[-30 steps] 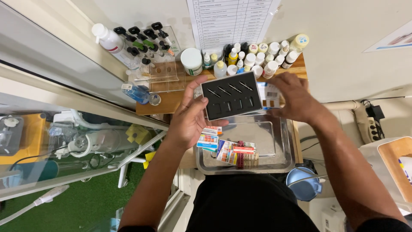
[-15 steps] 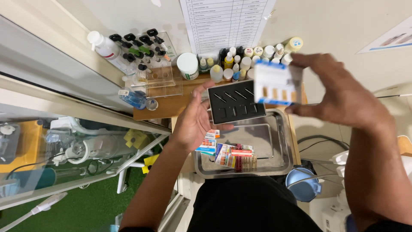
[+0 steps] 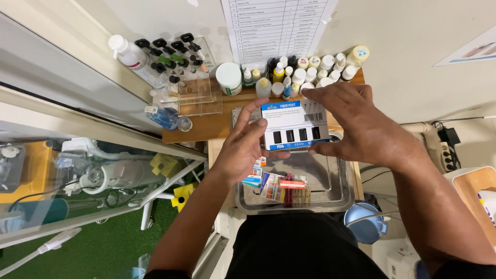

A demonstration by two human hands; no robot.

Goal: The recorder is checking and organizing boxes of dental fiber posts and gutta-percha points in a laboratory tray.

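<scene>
Lowered since half a second ago, the small white-and-blue box [image 3: 294, 125] now sits between both hands above the far edge of the steel tray [image 3: 338, 196]. Left hand [image 3: 243, 147] pinches its left side; right hand [image 3: 361, 124] clamps the right end. Coloured packets [image 3: 281, 185] lie in the tray below. Small bottles [image 3: 305, 70] crowd the wooden shelf [image 3: 206, 126] beyond, a clear rack [image 3: 199, 95] to the left.

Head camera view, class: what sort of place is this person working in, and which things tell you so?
Probably a dental clinic or lab. Both hands, left hand and right hand, hold a small white and blue box over a metal tray, beside rows of small dropper bottles on a wooden shelf.
</scene>
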